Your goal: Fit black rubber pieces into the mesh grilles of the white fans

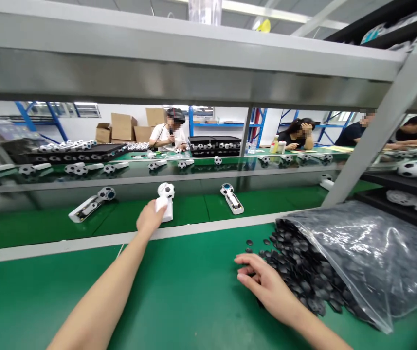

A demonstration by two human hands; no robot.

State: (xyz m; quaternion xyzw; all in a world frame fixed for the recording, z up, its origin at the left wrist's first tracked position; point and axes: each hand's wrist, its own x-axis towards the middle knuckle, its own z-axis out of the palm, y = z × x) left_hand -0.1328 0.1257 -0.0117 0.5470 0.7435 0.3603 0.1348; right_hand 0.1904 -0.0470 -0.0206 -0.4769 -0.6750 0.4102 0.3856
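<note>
My left hand (152, 215) reaches to the far side of the bench. Its fingers are closed on a white device with a soccer-ball head (166, 191), which is at the green conveyor belt with its head pointing away from me. My right hand (262, 284) hovers by a pile of small black discs (296, 257), fingers slightly curled and apart, and nothing shows between them. The discs spill from a clear plastic bag (376, 253). On the belt, to either side of my left hand, lie two similar devices with opened handles, one on the left (91, 206) and one on the right (232, 198).
A metal rail (201, 227) separates the green bench (179, 291) from the belt (193, 206). A slanted grey post (372, 141) and black trays (408, 194) stand at right. An overhead shelf beam (193, 68) crosses above. Several people work beyond a second line of devices.
</note>
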